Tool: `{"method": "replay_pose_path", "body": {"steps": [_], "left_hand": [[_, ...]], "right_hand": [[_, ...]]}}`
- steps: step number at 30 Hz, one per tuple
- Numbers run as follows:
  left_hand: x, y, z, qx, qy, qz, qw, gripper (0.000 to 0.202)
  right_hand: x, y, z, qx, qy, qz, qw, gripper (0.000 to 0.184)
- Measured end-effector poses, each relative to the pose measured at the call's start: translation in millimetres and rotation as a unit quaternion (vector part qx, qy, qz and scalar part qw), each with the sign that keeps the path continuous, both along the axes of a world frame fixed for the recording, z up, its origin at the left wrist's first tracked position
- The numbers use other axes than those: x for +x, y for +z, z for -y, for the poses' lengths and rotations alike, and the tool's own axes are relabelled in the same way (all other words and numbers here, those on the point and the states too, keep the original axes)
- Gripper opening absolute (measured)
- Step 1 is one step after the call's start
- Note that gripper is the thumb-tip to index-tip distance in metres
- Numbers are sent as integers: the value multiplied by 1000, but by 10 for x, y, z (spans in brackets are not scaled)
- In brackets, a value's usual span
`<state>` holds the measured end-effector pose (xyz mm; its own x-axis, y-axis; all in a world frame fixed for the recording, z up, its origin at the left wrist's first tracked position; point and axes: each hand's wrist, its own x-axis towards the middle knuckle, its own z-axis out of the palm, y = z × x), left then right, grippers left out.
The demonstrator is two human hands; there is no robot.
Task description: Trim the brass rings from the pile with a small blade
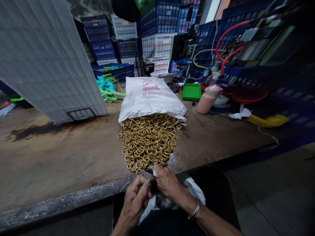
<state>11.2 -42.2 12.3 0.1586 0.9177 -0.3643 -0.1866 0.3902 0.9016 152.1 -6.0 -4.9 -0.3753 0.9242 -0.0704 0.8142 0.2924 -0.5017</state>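
A heap of brass-coloured rings (147,142) spills from the open mouth of a white woven sack (152,98) onto the table. Just below the heap, at the table's front edge, my left hand (136,195) is closed, pinching a single ring (148,180) seen edge-on between thumb and fingertips. Beside it, my right hand (169,185) is wrapped round a small knife (149,171), whose dark flat blade points left toward the rings. Something white shows at its grip. Under both hands a pale plastic bag (195,188) lies open over my lap, its contents hidden.
A tall white corrugated panel (56,59) stands at the left on the brown table (81,160). Green and blue plastic pieces (108,87) lie behind it. To the right are a green tray (192,91), a pink bottle (208,100) and a yellow scoop (269,121). Stacked crates (159,44) fill the back.
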Motion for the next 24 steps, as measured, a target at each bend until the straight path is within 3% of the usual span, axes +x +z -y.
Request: {"method": "replay_pose_path", "body": {"steps": [3, 7, 10, 16, 20, 24], "left_hand": [[-15, 0, 121, -31, -23, 71, 997, 32], [-61, -55, 155, -78, -3, 141, 987, 32], [-117, -63, 107, -90, 28, 153, 984, 32], [-207, 15, 4, -120, 88, 210, 966, 30], [-263, -35, -53, -127, 96, 248, 956, 22], [-277, -90, -146, -87, 107, 241, 961, 21]], "right_hand": [[-15, -45, -21, 6, -20, -2, 1000, 26], [-82, -48, -71, 68, -48, -31, 996, 32], [-167, 9, -134, 93, -40, -17, 995, 39], [-321, -3, -221, 79, -58, 78, 992, 25], [-344, -55, -243, 84, -65, 84, 991, 26], [-305, -48, -260, 82, -61, 46, 994, 31]]}}
